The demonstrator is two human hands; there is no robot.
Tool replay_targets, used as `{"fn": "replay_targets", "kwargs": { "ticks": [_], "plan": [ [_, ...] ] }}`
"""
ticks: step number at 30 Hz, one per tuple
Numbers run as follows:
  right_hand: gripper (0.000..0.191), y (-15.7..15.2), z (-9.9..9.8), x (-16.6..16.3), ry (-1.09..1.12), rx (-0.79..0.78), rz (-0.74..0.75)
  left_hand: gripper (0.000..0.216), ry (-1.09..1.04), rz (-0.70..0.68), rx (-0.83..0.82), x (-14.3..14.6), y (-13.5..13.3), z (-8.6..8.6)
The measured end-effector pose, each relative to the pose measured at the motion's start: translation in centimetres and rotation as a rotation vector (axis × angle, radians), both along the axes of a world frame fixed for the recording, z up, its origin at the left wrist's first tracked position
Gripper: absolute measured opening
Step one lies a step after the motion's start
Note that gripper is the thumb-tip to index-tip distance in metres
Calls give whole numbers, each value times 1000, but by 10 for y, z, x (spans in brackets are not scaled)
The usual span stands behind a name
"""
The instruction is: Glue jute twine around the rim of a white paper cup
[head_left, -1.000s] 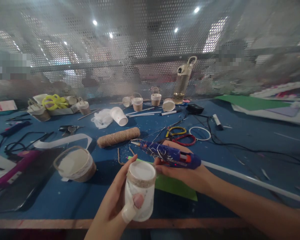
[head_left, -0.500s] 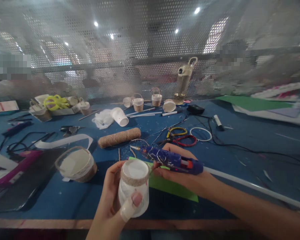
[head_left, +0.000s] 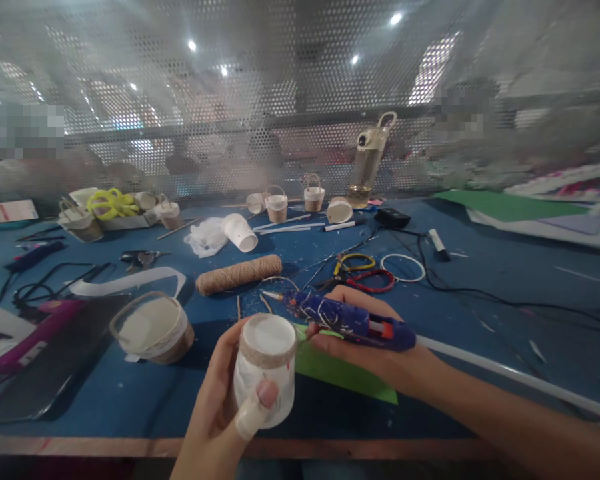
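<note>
My left hand (head_left: 220,393) is wrapped around a white paper cup (head_left: 284,387), its thumb, with a pale strip around it, pressed on the front. The cup stands bottom up, with twine (head_left: 266,357) wound around its upper end. Closed on a blue hot glue gun (head_left: 337,320), my right hand (head_left: 380,357) is just right of the cup. The gun's metal nozzle points left, behind the cup and apart from it. A long glue stick (head_left: 485,365) sticks out of its back. Whether the right fingertips also pinch twine, I cannot tell.
Green paper (head_left: 350,380) lies under the right hand. A twine roll (head_left: 239,275) is behind the cup; a small handled basket (head_left: 153,327) stands left. Pliers (head_left: 370,280), a white ring (head_left: 403,268) and cables lie right. A bottle (head_left: 367,167) stands by the perforated screen.
The cup and my left hand have shifted slightly left. The glue gun has moved a little to the right. Both hands keep their hold.
</note>
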State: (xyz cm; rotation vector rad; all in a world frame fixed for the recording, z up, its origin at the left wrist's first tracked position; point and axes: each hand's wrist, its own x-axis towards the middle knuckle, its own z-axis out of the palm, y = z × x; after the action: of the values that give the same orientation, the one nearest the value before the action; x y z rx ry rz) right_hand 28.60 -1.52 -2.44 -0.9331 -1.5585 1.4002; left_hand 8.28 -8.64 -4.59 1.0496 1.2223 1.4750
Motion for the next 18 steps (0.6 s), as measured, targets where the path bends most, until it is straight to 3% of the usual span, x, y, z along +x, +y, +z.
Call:
{"fn": "replay_targets", "kwargs": {
  "ticks": [6, 13, 18],
  "plan": [
    [33, 3, -1, 7, -102, 84, -27, 78, -103, 85, 16, 1, 5, -1],
    [32, 0, 0, 10, -198, 134, -72, 71, -182, 146, 62, 0, 8, 1],
    [30, -2, 2, 14, -245, 212, -25, 59, -272, 171, 100, 0, 9, 0]
  ]
}}
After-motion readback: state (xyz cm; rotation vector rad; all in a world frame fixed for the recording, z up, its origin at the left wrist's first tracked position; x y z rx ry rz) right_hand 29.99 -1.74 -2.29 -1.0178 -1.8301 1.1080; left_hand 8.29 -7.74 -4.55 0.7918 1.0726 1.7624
